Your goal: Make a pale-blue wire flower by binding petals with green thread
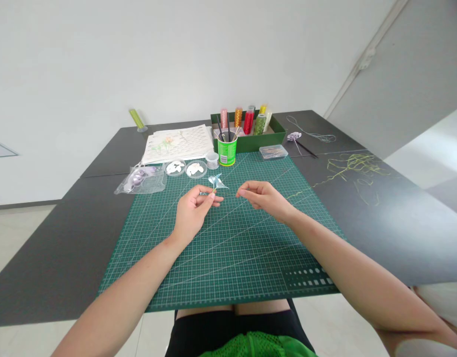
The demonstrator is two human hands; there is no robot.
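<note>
There are two bare hands (pixel 192 206) (pixel 264 197), one small pale-blue flower (pixel 218 182), one green square-lined mat (pixel 228 258), two flat clear dishes (pixel 204 170), one bright-green tin (pixel 228 150) and maybe seven coloured thread spools (pixel 248 123).

Glossy, clear plastic is seen in the bag (pixel 158 181), matt plastic in the cutting mat (pixel 228 258), thin, smooth material in the blue petals (pixel 218 183); a soft sheen is shown by the tabletop (pixel 403 233).
</note>
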